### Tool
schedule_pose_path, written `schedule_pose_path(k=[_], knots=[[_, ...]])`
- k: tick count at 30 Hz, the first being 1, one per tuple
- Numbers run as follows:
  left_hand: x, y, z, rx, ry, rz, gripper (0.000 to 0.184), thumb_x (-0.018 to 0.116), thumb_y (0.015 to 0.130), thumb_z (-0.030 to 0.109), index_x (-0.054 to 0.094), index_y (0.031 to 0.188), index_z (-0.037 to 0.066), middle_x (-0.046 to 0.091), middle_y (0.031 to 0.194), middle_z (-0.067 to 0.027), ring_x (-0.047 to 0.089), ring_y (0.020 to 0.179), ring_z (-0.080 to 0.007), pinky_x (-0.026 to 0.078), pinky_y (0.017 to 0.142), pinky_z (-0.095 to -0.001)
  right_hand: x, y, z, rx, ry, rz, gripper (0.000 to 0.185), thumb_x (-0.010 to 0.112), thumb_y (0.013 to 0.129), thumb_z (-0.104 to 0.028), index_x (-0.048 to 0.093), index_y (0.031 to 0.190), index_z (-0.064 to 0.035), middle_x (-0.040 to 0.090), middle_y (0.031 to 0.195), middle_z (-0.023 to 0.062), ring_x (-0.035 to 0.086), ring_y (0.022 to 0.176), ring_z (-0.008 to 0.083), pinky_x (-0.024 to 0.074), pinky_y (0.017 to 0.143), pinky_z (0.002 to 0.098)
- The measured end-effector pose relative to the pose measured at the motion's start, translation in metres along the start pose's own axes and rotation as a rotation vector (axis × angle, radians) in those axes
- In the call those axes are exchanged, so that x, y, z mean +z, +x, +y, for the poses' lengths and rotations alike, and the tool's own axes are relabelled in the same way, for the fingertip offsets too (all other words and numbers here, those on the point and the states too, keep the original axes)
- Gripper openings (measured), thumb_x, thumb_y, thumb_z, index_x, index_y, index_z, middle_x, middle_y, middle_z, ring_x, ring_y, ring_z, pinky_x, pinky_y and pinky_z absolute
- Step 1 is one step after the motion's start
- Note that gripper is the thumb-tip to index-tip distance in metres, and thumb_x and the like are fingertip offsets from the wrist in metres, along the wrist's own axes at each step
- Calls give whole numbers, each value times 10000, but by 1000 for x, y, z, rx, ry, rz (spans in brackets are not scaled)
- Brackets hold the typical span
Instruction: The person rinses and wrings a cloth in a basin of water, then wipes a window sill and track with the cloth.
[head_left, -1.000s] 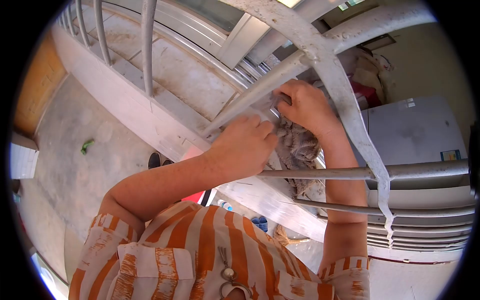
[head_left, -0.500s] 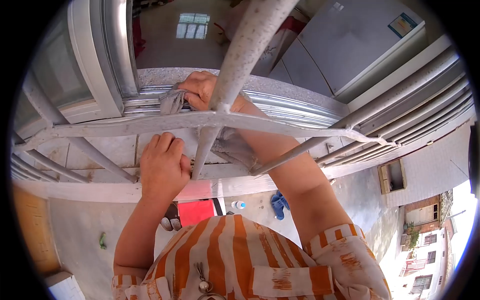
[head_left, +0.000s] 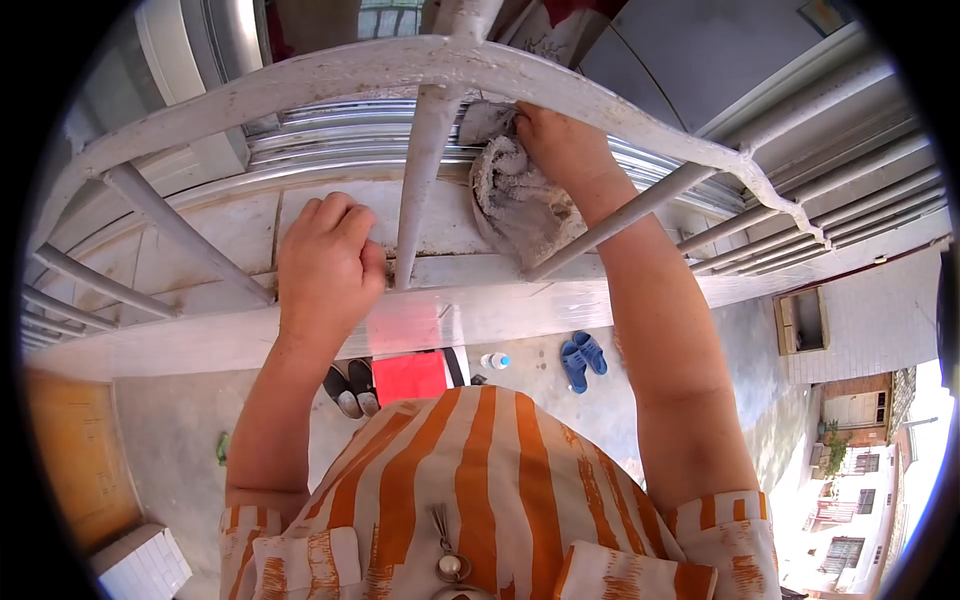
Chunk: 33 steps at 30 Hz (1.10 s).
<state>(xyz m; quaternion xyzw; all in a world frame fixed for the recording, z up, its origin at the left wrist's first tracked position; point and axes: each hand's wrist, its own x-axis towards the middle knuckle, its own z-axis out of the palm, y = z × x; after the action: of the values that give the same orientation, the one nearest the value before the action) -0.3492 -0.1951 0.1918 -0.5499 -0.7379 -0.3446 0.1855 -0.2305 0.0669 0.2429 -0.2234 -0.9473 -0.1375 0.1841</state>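
Note:
A grey, dirty cloth (head_left: 515, 195) hangs from the window track (head_left: 350, 135) over the tiled sill (head_left: 235, 222). My right hand (head_left: 560, 145) reaches between the bars and grips the cloth's upper end against the metal track, its fingertips partly hidden by the cloth and the curved bar. My left hand (head_left: 328, 255) is closed, resting at the sill's tiles left of an upright bar (head_left: 423, 180); nothing shows in its curled fingers. The white curved bar (head_left: 300, 75) of the window guard crosses above both hands.
More bars slant down on the left (head_left: 185, 232) and right (head_left: 640, 215). Below on the ground are blue slippers (head_left: 582, 360), a red box (head_left: 410, 376), dark shoes (head_left: 352, 388) and a bottle (head_left: 495, 361). Behind the window stands a grey cabinet-like appliance (head_left: 650, 60).
The view has turned and tilted down. My right hand has moved right along the track with the cloth, which now hangs in a bunch. My left hand stays near the same part of the sill.

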Motion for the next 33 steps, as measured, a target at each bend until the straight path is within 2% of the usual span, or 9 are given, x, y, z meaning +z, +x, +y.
schedule_pose_path(k=[7, 13, 18, 20, 21, 23, 25, 29, 33], knots=[[3, 2, 6, 13, 33, 12, 131, 613, 603, 41, 559, 722, 32, 503, 765, -69, 511, 747, -256, 450, 636, -389, 4, -10, 32, 165, -74, -76, 260, 522, 783, -124, 619, 996, -12, 600, 1041, 205, 537, 1026, 373, 426, 884, 434], [4, 3, 8, 20, 53, 6, 148, 645, 581, 66, 573, 708, 43, 497, 752, -63, 513, 748, -238, 448, 638, -365, -3, 0, -19, 102, 73, -6, 186, 519, 785, -102, 678, 883, -96, 621, 965, 136, 603, 935, 317, 485, 814, 427], [5, 2, 7, 14, 44, 25, 148, 638, 577, 71, 577, 710, 50, 495, 747, -61, 512, 756, -233, 447, 639, -361, -1, 31, -47, -145, 443, 14, 156, 552, 805, -110, 658, 896, -40, 623, 907, 153, 619, 871, 290, 483, 779, 372], [5, 0, 3, 22, -3, 30, 175, 620, 575, 32, 549, 736, 40, 503, 778, -71, 511, 752, -260, 449, 621, -376, -11, 39, -48, -84, 780, 17, 236, 535, 854, -106, 611, 1033, 29, 648, 974, 160, 638, 851, 249, 493, 755, 285], [6, -1, 2, -4, 10, 34, 175, 620, 575, 32, 549, 736, 40, 503, 778, -71, 511, 752, -260, 449, 621, -376, -12, 43, -50, -16, 848, 220, 177, 634, 770, -46, 655, 941, -6, 645, 844, 132, 619, 738, 189, 485, 698, 305], [7, -1, 2, 6, 14, 8, 180, 623, 572, 42, 548, 735, 42, 504, 788, -68, 509, 762, -255, 449, 629, -373, -11, 47, -51, 169, 951, 232, 253, 651, 770, -65, 630, 1018, -18, 648, 915, 133, 625, 801, 193, 487, 722, 296], [4, 0, 3, -8, 6, -3, 182, 620, 573, 41, 551, 742, 42, 503, 792, -67, 508, 764, -257, 450, 631, -377, -6, 47, -68, 122, 963, 189, 380, 660, 777, -89, 580, 1147, -55, 621, 1059, 144, 609, 965, 228, 484, 822, 325], [4, -1, 4, -6, -6, -5, 184, 614, 573, 31, 554, 747, 40, 511, 803, -71, 511, 775, -263, 446, 629, -387, 24, 49, -69, -641, 518, 5, 420, 650, 807, -190, 537, 1176, -25, 548, 1164, 164, 531, 1057, 312, 430, 902, 372], [2, 4, 9, -14, 0, 28, 132, 595, 584, 5, 542, 704, 21, 493, 760, -83, 506, 744, -276, 445, 639, -397, -2, 30, -78, -418, 478, 68, 355, 597, 772, -126, 634, 1114, -213, 560, 1139, 52, 489, 1088, 279, 430, 925, 373]])
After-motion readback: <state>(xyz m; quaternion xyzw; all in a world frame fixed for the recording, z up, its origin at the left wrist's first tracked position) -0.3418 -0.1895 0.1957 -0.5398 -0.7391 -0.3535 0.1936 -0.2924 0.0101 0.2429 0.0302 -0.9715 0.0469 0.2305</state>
